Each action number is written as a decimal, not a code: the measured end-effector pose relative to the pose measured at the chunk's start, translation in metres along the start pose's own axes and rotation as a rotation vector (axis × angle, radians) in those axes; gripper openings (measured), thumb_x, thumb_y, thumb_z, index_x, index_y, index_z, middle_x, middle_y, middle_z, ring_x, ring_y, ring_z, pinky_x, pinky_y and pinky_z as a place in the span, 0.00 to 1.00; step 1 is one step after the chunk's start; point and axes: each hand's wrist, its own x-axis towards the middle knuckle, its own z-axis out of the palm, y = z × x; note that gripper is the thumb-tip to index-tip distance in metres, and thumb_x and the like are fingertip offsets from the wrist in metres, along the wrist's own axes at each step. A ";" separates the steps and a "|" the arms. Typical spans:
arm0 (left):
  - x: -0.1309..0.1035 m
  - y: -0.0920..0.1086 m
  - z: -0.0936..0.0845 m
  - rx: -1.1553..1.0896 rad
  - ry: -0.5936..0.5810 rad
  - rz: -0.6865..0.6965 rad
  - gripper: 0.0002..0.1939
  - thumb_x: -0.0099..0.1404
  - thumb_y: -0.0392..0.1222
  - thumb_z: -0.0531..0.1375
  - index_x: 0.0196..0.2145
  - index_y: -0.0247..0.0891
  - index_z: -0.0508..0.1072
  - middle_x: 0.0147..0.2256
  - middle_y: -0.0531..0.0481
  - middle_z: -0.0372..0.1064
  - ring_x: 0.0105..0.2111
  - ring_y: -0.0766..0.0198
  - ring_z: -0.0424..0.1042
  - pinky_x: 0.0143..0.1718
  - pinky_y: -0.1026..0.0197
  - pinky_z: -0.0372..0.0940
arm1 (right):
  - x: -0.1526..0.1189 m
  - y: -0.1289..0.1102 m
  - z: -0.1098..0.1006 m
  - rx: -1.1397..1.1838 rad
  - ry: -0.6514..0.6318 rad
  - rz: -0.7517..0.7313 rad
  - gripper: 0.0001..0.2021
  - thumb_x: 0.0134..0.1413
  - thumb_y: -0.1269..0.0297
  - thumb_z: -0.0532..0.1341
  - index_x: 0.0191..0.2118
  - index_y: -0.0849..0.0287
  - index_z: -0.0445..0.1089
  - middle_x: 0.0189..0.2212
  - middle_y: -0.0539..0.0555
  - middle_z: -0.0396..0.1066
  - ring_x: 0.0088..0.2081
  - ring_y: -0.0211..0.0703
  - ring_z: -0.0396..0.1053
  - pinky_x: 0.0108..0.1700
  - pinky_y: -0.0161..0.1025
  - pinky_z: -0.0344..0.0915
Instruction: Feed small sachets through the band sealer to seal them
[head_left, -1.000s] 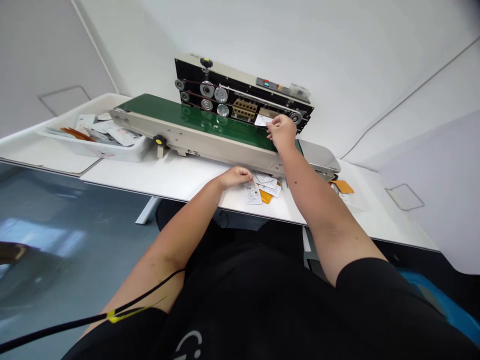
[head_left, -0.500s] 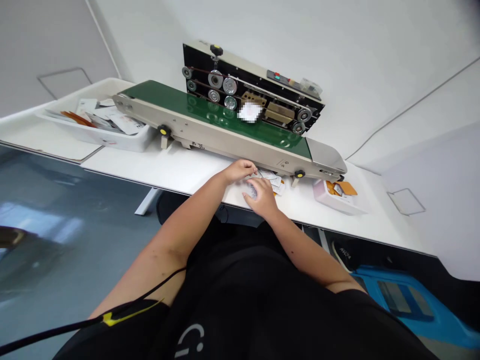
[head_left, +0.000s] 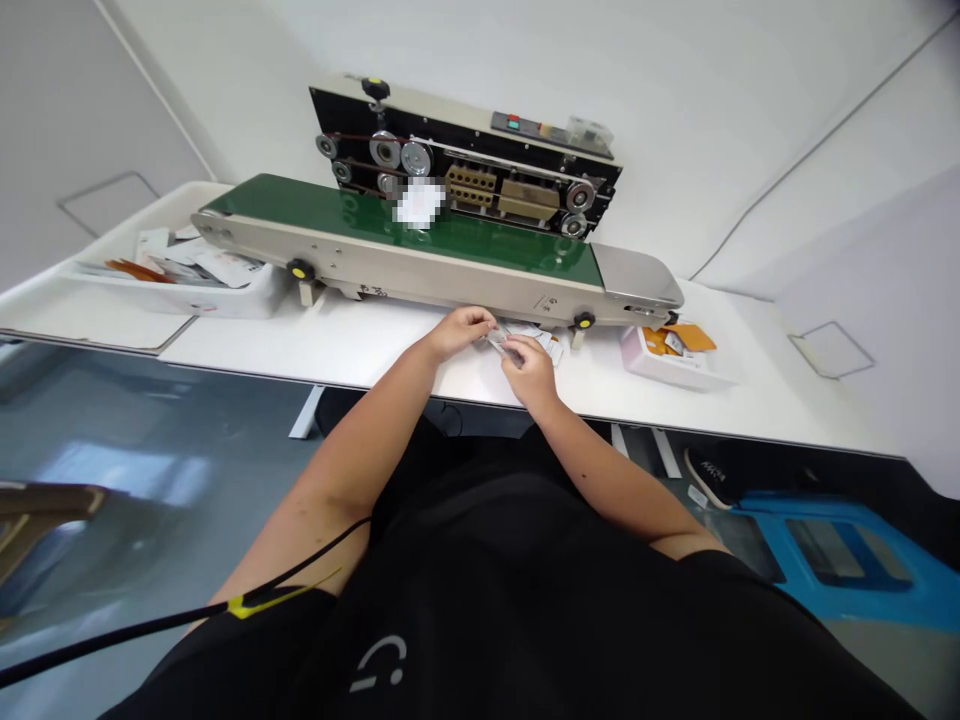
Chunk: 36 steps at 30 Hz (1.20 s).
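Note:
My left hand (head_left: 460,331) and my right hand (head_left: 531,373) are close together over the table, in front of the conveyor. Both have their fingers pinched on a small, pale, see-through packet (head_left: 496,338), partly covered by the fingers. Just behind my right hand, several white and orange packets (head_left: 553,350) lie on the table partly under the conveyor. On the green belt (head_left: 300,215) of the sealing machine (head_left: 480,140) stands a white packet (head_left: 420,203), blurred out by pixels, beside the rollers.
At the left end of the conveyor, a white bin (head_left: 247,298) holds several white and orange packets. To the right, a smaller white bin (head_left: 667,372) contains orange and white packets. The white table (head_left: 375,345) has its front edge near my body. A blue plastic object (head_left: 847,560) is at lower right.
The white packet on the belt has travelled left along the machine. My hands now hold the small packet up between them, fingertips closer together. The view has shifted slightly.

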 end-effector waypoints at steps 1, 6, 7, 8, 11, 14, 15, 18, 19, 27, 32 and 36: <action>0.000 -0.001 0.000 0.004 -0.007 0.017 0.18 0.59 0.52 0.70 0.36 0.33 0.77 0.29 0.52 0.70 0.27 0.70 0.64 0.32 0.65 0.57 | 0.000 0.000 -0.001 0.006 0.009 0.023 0.10 0.55 0.66 0.63 0.41 0.56 0.81 0.50 0.59 0.79 0.54 0.53 0.75 0.63 0.53 0.70; -0.002 0.002 -0.004 0.122 -0.162 0.121 0.21 0.58 0.53 0.72 0.42 0.34 0.79 0.40 0.46 0.75 0.31 0.70 0.67 0.34 0.65 0.62 | -0.003 -0.002 -0.003 0.021 0.020 -0.019 0.12 0.60 0.68 0.60 0.39 0.53 0.82 0.47 0.56 0.82 0.52 0.51 0.77 0.61 0.54 0.71; -0.002 0.003 -0.004 0.149 -0.203 0.133 0.22 0.57 0.52 0.74 0.43 0.34 0.79 0.41 0.45 0.75 0.31 0.70 0.68 0.34 0.65 0.63 | -0.004 -0.003 -0.003 0.021 0.029 -0.038 0.12 0.60 0.69 0.59 0.39 0.53 0.82 0.45 0.56 0.82 0.51 0.51 0.77 0.61 0.54 0.71; -0.003 0.003 -0.005 0.166 -0.241 0.135 0.23 0.56 0.51 0.74 0.44 0.34 0.79 0.42 0.45 0.75 0.31 0.70 0.69 0.34 0.65 0.63 | -0.004 -0.004 -0.004 0.022 0.038 -0.057 0.12 0.61 0.69 0.59 0.39 0.53 0.82 0.44 0.56 0.82 0.50 0.51 0.77 0.60 0.54 0.71; -0.006 0.003 -0.005 0.152 -0.328 0.076 0.24 0.55 0.50 0.75 0.44 0.33 0.79 0.40 0.44 0.77 0.33 0.67 0.73 0.37 0.63 0.67 | -0.008 -0.007 -0.006 0.033 0.045 -0.115 0.12 0.62 0.68 0.59 0.40 0.53 0.82 0.43 0.56 0.81 0.49 0.51 0.76 0.58 0.53 0.72; -0.006 0.001 -0.004 0.068 -0.306 0.024 0.21 0.55 0.49 0.76 0.40 0.31 0.79 0.37 0.44 0.78 0.34 0.65 0.75 0.40 0.60 0.69 | -0.010 -0.010 -0.009 0.063 0.035 -0.140 0.10 0.64 0.65 0.60 0.41 0.53 0.81 0.44 0.57 0.80 0.50 0.50 0.75 0.59 0.53 0.71; -0.006 0.000 -0.004 0.034 -0.281 0.021 0.21 0.54 0.49 0.76 0.38 0.31 0.79 0.36 0.45 0.78 0.34 0.65 0.76 0.41 0.59 0.69 | -0.011 -0.011 -0.010 0.078 0.040 -0.138 0.10 0.65 0.64 0.60 0.42 0.53 0.80 0.46 0.57 0.79 0.52 0.50 0.75 0.60 0.53 0.71; -0.003 -0.001 -0.004 -0.087 -0.197 0.046 0.20 0.52 0.47 0.78 0.34 0.31 0.79 0.36 0.45 0.79 0.36 0.64 0.77 0.43 0.58 0.70 | -0.011 -0.011 -0.013 0.135 0.100 -0.101 0.12 0.64 0.56 0.63 0.48 0.54 0.77 0.52 0.60 0.74 0.58 0.53 0.71 0.63 0.55 0.68; -0.003 -0.001 -0.004 -0.128 -0.171 0.068 0.19 0.51 0.46 0.78 0.34 0.31 0.80 0.37 0.44 0.79 0.37 0.64 0.77 0.44 0.58 0.70 | -0.011 -0.010 -0.013 0.164 0.121 -0.070 0.15 0.63 0.54 0.64 0.51 0.54 0.76 0.54 0.61 0.72 0.60 0.54 0.70 0.63 0.56 0.69; -0.004 0.003 -0.007 -0.267 -0.102 0.143 0.17 0.53 0.47 0.78 0.33 0.34 0.81 0.38 0.43 0.80 0.41 0.61 0.78 0.48 0.57 0.69 | -0.006 0.001 -0.005 0.633 0.004 0.372 0.26 0.56 0.59 0.66 0.60 0.47 0.63 0.46 0.53 0.76 0.31 0.37 0.71 0.31 0.36 0.70; -0.004 0.003 -0.005 -0.261 -0.124 0.072 0.24 0.53 0.46 0.78 0.45 0.35 0.78 0.32 0.51 0.76 0.34 0.66 0.75 0.41 0.62 0.68 | -0.002 0.005 -0.009 0.764 0.013 0.448 0.27 0.55 0.59 0.65 0.60 0.47 0.61 0.39 0.50 0.77 0.24 0.33 0.64 0.23 0.33 0.61; -0.007 0.006 -0.001 -0.204 -0.122 0.041 0.36 0.55 0.48 0.77 0.57 0.37 0.71 0.24 0.59 0.66 0.25 0.69 0.67 0.31 0.65 0.62 | -0.004 0.008 -0.009 0.745 -0.047 0.442 0.26 0.54 0.61 0.65 0.59 0.49 0.64 0.38 0.49 0.78 0.23 0.33 0.63 0.24 0.33 0.62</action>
